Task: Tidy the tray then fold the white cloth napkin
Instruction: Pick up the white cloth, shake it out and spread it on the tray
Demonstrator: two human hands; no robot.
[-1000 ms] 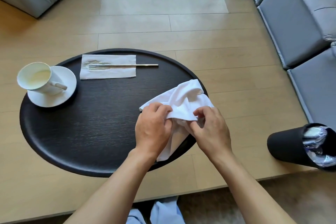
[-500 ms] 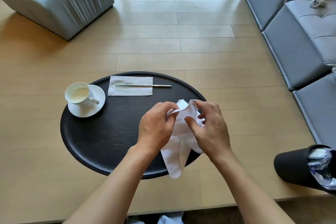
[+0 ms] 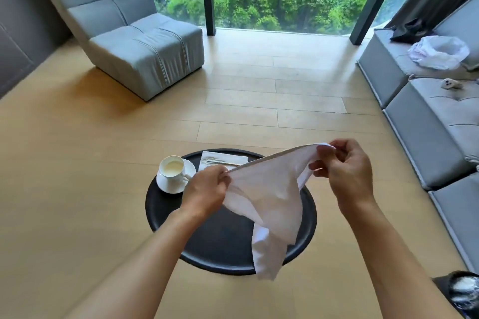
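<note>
I've got the napkin (image 3: pixel 269 189) pinched between my left hand (image 3: pixel 207 189) and higher right hand (image 3: pixel 347 166), top edge taut, tail dangling over the tray's (image 3: pixel 166 217) near-right rim.

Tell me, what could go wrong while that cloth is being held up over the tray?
The cloth hangs loose from both hands, left and right. Its trailing corner dangles below the tray edge, so it might brush the floor. A wide sweep to the left could catch the cup, which seems to hold liquid, and tip it.
</note>
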